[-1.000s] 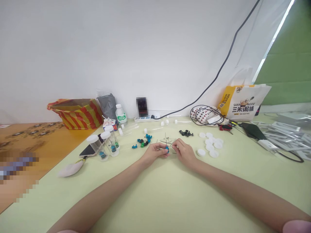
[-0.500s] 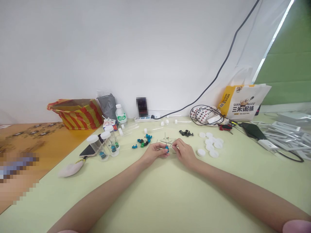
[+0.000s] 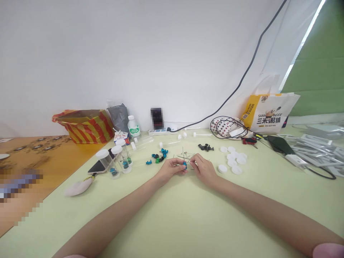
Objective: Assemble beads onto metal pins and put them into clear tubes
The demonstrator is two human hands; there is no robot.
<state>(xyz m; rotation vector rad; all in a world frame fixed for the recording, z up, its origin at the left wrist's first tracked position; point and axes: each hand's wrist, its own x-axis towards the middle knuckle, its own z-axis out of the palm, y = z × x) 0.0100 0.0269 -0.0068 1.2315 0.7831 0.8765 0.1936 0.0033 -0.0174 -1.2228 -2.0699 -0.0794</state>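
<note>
Between thumb and fingers, my left hand (image 3: 171,169) pinches a small blue piece (image 3: 185,165) with a thin metal rod rising out of it. Just to its right, my right hand (image 3: 203,169) is closed in a pinch; whatever sits between its fingertips is too small to make out. Thin metal rods (image 3: 185,156) lie loose on the table behind the hands. To the left is a pile of small blue, green and black pieces (image 3: 160,155). Small black pieces (image 3: 206,147) are heaped behind my right hand.
Clear tubes with white caps (image 3: 108,163) stand at left beside a phone (image 3: 97,167). Several white caps (image 3: 233,157) lie at right. Further right are a power bank (image 3: 280,145) and silvery strips (image 3: 319,148). A striped bag (image 3: 86,125) and a bottle (image 3: 133,126) stand behind.
Both hands stay almost in place around the blue piece. My right fingertips have shifted very slightly.
</note>
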